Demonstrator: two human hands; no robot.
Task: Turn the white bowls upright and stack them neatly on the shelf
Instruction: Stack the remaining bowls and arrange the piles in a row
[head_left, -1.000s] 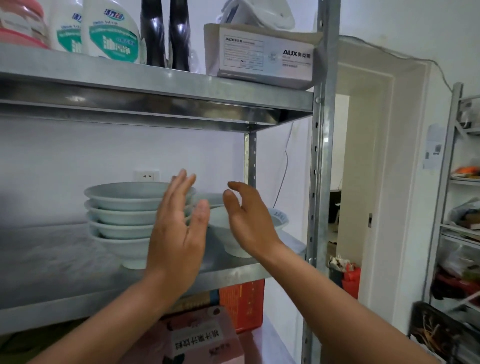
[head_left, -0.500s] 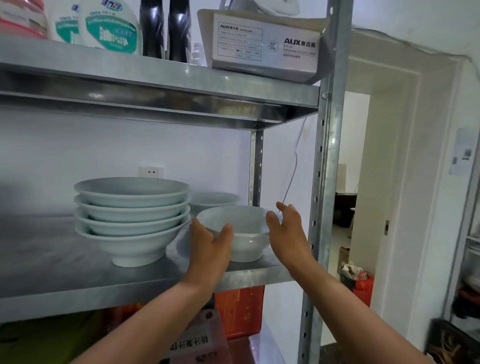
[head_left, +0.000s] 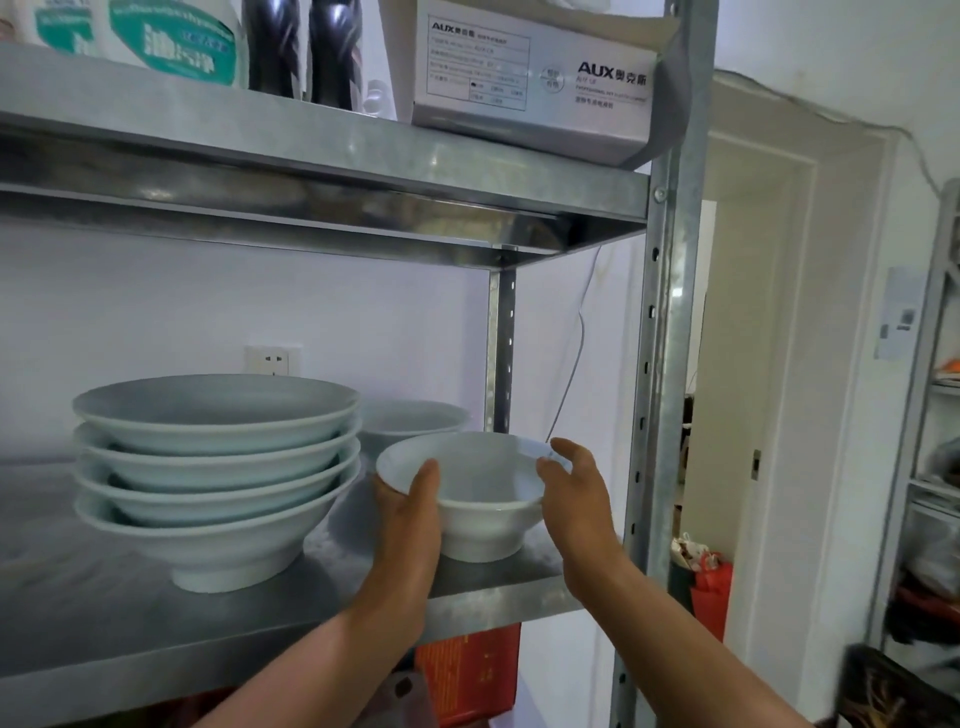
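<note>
1. Far left, on the upper shelf (head_left: 311, 150), we see white plastic bottles (head_left: 171, 47) with green labels; we cannot tell what is inside them.
2. On the metal shelf (head_left: 104, 597) below stands a stack of four wide white bowls (head_left: 215, 421). All are upright, each nested in the one beneath, and the lowest rests on its foot.
3. A wall socket (head_left: 274, 360) shows on the wall just behind the stack.
4. Right of the stack, toward the back of the shelf, a second small bowl (head_left: 415, 421) sits upright and partly hidden.
5. The left hand (head_left: 410, 530) grips the left side of a small white bowl (head_left: 483, 478), with the thumb laid over the rim and the fingers curled behind the wall.
6. That bowl is upright near the shelf's front right corner, apart from the stack. Its foot looks to be on the shelf, and we see only plain white glaze inside.
7. Under the shelf, a red carton (head_left: 467, 670) shows between the forearms.
8. Above, a closed cardboard box (head_left: 530, 78) marked AUX sits on the upper shelf.
9. The right hand (head_left: 579, 499) holds the bowl's right side, thumb against the wall and fingers curved at the rim.
</note>
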